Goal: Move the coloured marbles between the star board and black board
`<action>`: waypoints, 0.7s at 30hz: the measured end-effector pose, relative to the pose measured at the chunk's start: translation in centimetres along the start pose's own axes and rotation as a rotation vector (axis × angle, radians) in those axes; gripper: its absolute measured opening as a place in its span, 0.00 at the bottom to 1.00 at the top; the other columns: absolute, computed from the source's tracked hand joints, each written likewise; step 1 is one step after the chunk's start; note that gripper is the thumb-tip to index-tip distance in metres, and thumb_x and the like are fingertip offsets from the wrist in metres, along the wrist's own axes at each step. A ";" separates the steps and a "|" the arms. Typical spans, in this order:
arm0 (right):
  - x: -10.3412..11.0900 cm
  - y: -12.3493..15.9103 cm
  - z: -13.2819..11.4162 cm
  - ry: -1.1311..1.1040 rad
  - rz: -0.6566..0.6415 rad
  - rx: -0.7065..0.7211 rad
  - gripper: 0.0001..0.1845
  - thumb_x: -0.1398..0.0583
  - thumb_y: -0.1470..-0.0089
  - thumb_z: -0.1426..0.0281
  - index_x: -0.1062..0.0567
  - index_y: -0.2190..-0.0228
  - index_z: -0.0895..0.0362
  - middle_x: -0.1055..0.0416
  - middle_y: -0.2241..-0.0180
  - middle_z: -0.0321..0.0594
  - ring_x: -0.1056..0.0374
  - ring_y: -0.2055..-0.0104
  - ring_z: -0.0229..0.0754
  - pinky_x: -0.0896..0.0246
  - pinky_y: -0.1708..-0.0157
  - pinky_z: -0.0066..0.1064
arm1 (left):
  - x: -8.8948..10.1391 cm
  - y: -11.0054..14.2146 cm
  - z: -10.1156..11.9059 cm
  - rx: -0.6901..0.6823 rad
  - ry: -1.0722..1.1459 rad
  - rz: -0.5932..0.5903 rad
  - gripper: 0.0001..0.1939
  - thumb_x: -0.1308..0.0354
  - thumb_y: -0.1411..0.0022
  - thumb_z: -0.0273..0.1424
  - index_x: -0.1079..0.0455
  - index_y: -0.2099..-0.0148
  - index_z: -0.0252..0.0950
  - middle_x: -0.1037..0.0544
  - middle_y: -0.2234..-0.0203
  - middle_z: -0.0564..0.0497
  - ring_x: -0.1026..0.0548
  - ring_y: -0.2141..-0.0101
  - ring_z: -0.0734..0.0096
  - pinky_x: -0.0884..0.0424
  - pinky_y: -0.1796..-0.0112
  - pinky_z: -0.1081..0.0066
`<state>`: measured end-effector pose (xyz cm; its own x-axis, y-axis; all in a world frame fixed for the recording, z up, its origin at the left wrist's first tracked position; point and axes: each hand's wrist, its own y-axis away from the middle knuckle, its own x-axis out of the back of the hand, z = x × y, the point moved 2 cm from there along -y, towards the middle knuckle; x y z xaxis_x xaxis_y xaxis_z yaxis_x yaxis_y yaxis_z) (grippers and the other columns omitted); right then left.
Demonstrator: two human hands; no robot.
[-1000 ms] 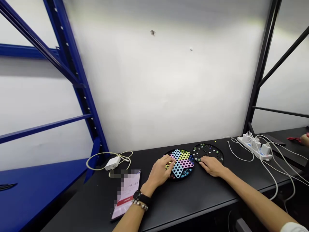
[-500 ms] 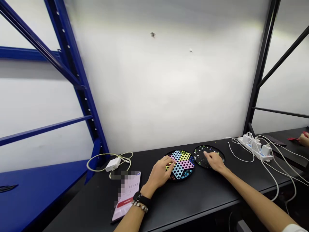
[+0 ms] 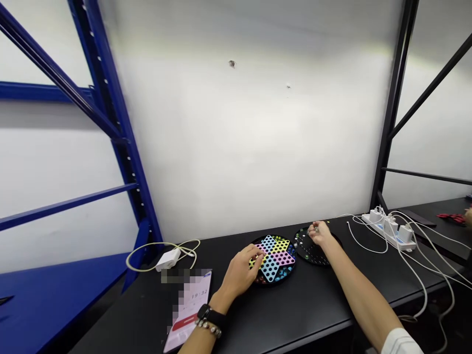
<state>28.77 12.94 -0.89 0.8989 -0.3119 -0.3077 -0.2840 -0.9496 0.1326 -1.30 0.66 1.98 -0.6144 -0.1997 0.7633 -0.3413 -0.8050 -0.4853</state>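
Note:
A round Chinese checkers board (image 3: 271,268) with a coloured star and marbles around its rim lies on the black table. My left hand (image 3: 241,268) rests over its left side, fingers bent and thumb close to them; whatever is at the fingertips is hidden. To the right, a round black tray (image 3: 313,255) holds several loose small marbles (image 3: 307,256). Just above that tray's far part is my right hand (image 3: 320,233), its fingers curled together in a pinch. A small glint at those fingertips looks like a marble.
A phone (image 3: 191,305) lies left of my left wrist. Behind it are a white charger (image 3: 168,259) and its looped cable. On the right stands a white power strip (image 3: 389,231) with trailing cables. Part of another person's hand (image 3: 469,216) shows at the right edge.
My right hand has moved up and slightly left over the tray, and its fingers have curled in. My left hand stays at the board. The view has shifted slightly.

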 end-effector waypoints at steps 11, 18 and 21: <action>-3.4 3.5 4.1 1.556 -0.247 0.440 0.15 0.55 0.36 0.68 0.31 0.57 0.58 0.25 0.59 0.52 0.28 0.59 0.48 0.41 0.64 0.34 | 0.6 0.1 0.1 0.008 -0.050 0.143 0.14 0.54 0.32 0.37 0.29 0.62 0.41 0.23 0.64 0.52 0.25 0.65 0.69 0.31 0.61 0.69; -4.1 4.7 3.8 1.706 -0.420 0.458 0.17 0.56 0.34 0.66 0.32 0.54 0.60 0.26 0.55 0.56 0.28 0.53 0.53 0.41 0.58 0.39 | 0.7 0.0 0.1 0.006 -0.048 0.160 0.14 0.55 0.33 0.37 0.30 0.63 0.40 0.23 0.65 0.51 0.26 0.66 0.68 0.31 0.61 0.68; -3.9 4.8 3.7 1.731 -0.473 0.505 0.17 0.56 0.34 0.68 0.33 0.53 0.61 0.26 0.55 0.58 0.29 0.53 0.54 0.41 0.59 0.40 | 0.8 0.0 0.2 0.010 -0.038 0.141 0.15 0.56 0.32 0.38 0.30 0.63 0.40 0.23 0.64 0.51 0.26 0.66 0.68 0.31 0.61 0.67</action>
<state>22.65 9.48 -2.56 0.1282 0.0147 0.9916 0.2912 -0.9564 -0.0235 -1.66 0.40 2.62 -0.6279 -0.3322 0.7039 -0.2465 -0.7729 -0.5846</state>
